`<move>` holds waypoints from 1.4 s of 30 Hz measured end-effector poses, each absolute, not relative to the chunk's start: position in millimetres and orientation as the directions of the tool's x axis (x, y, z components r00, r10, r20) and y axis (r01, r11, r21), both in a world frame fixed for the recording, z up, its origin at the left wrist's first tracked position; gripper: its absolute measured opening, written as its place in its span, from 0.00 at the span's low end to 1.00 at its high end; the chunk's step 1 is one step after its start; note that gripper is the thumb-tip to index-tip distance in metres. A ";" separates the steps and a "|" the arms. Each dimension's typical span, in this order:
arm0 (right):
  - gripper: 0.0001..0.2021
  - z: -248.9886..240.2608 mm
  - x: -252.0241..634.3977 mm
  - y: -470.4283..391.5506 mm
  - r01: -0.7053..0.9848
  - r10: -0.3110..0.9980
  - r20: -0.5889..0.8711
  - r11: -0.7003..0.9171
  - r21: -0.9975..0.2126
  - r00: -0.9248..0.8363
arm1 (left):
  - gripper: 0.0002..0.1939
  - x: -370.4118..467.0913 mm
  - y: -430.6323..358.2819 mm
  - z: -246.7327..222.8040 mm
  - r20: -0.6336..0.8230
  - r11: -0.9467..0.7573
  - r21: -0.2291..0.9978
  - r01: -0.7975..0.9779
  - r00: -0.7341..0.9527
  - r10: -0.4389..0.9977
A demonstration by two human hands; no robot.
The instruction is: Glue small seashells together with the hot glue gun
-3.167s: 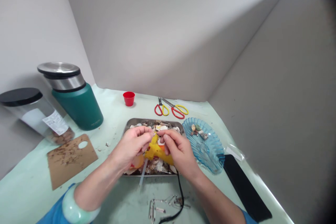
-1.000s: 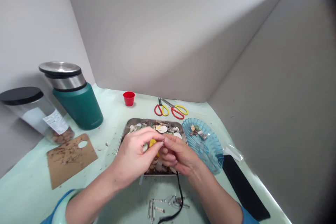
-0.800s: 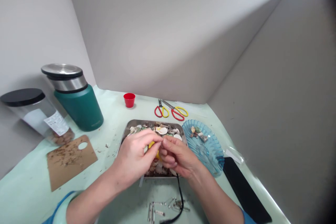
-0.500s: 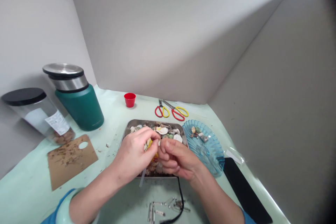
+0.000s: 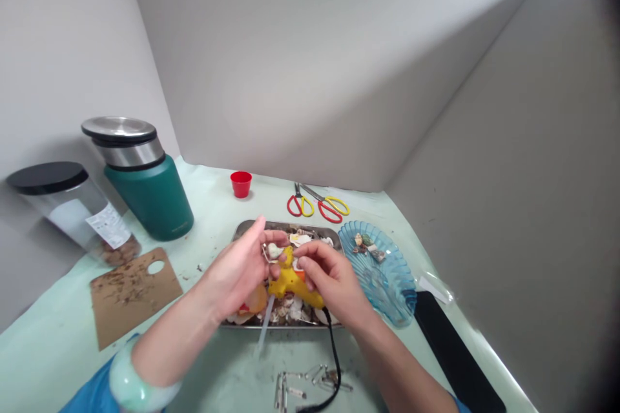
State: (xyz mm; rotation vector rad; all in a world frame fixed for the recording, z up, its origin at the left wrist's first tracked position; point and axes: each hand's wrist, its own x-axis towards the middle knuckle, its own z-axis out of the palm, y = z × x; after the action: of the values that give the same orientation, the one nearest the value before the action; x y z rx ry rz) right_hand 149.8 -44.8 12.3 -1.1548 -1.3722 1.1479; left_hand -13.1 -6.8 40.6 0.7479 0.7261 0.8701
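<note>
My left hand (image 5: 245,271) is turned palm up, its fingers curled around a small whitish shell piece (image 5: 274,250) with a thin metal pin beside it. My right hand (image 5: 332,274) is close by on the right, thumb and forefinger pinched together; whatever is between them is too small to make out. Beneath both hands a yellow glue gun (image 5: 295,287) lies on a metal tray (image 5: 290,327) full of shells. A translucent glue stick (image 5: 265,322) sticks out of the gun, and its black cord (image 5: 334,348) runs toward the front.
Several metal brooch pins (image 5: 290,390) lie in front. On the right are a blue shell-shaped plate (image 5: 382,284) with small shells and a black strip (image 5: 450,348). Behind are scissors (image 5: 332,206) and a red cup (image 5: 241,184); left, a green bottle (image 5: 152,200), a jar (image 5: 72,206) and cardboard (image 5: 135,303).
My left hand has rolled palm up, showing the shell piece and pin. The right hand has turned knuckles up, and the glue gun beneath shows more fully.
</note>
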 end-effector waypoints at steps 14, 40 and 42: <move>0.13 12.1 149.1 -46.9 0.544 0.899 0.430 0.405 -0.735 -0.088 | 0.10 -3.3 -14.1 35.9 -0.263 0.470 0.808 -0.357 0.496 0.828; 0.09 9.8 149.9 -51.6 0.646 0.791 0.594 0.531 -0.549 -0.147 | 0.10 -6.5 -17.0 36.2 -0.182 0.376 0.878 -0.297 0.520 0.835; 0.09 8.5 150.1 -51.5 0.651 0.782 0.606 0.538 -0.535 -0.148 | 0.11 -6.2 -16.9 35.6 -0.176 0.369 0.880 -0.299 0.516 0.838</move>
State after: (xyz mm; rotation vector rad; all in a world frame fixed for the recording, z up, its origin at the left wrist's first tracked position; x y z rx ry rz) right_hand 150.1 -51.5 8.5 -1.1755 -1.8663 0.1803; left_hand -6.2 -16.9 35.6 0.9141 0.6980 0.8107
